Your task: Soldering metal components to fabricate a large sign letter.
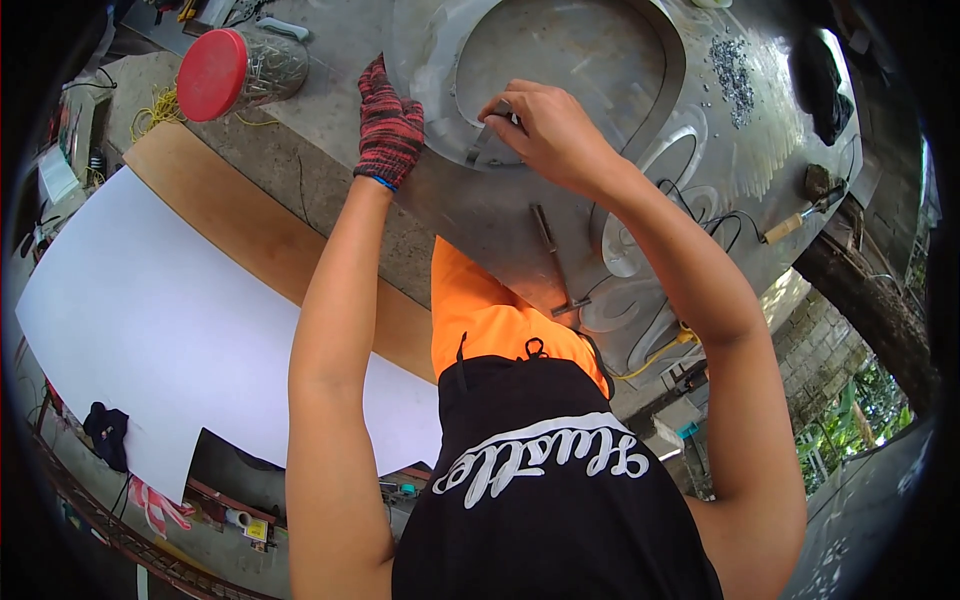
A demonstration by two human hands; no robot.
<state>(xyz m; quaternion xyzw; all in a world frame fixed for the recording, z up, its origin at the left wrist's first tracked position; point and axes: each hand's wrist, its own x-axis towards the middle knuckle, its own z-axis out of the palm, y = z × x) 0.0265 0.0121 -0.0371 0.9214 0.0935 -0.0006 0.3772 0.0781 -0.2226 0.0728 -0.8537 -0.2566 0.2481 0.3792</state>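
Observation:
My left hand (389,128), in a red and black knit glove, rests with fingers stretched out against the outer left side of a large rounded piece with a grey metal strip wall (672,60). My bare right hand (553,135) is closed in a pinch at the near side of that piece. Between its thumb and fingers sits a small flat metal piece (481,146), partly covered by the fingers. Nearer to me, a slim hammer (547,245) lies on the metal tabletop (480,225).
A red-lidded clear jar (275,68) stands at the far left. Small metal bits (733,80), pale curved shapes (622,245) and a wooden-handled soldering iron (785,228) with its cord lie on the right. A large white sheet (190,290) and a brown board (240,220) fill the left.

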